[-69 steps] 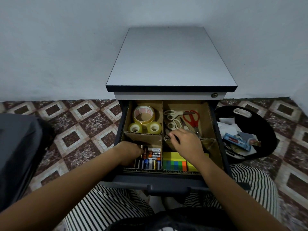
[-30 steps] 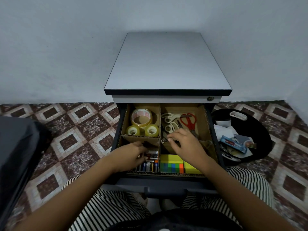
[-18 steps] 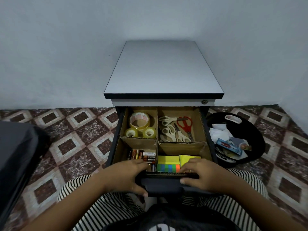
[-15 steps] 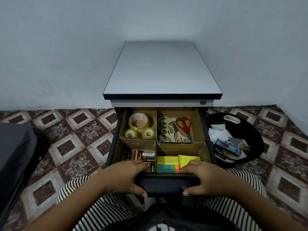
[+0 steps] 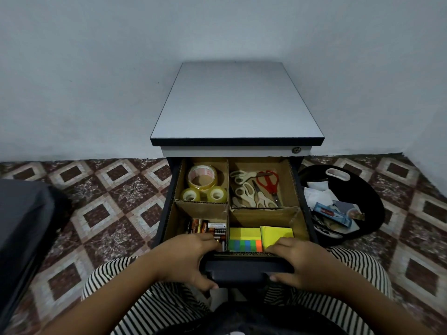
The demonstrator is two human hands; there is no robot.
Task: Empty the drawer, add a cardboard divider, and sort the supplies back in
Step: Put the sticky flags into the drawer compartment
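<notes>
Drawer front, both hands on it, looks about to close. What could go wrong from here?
1. The left hand and right hand wrap the drawer front; fingertips curled over its top edge could get pinched at the cabinet.
2. The cardboard divider stands near rim height; it might snag.
3. The upright tape rolls could roll or tip on a hard push.

Dim, even indoor light, wide-angle view

The cabinet (image 5: 235, 102) top catches soft pale light without glare; its overhang shades the drawer's far end. Around the cabinet, floor and wall lines bow, and corners beyond it darken and blur.
</notes>
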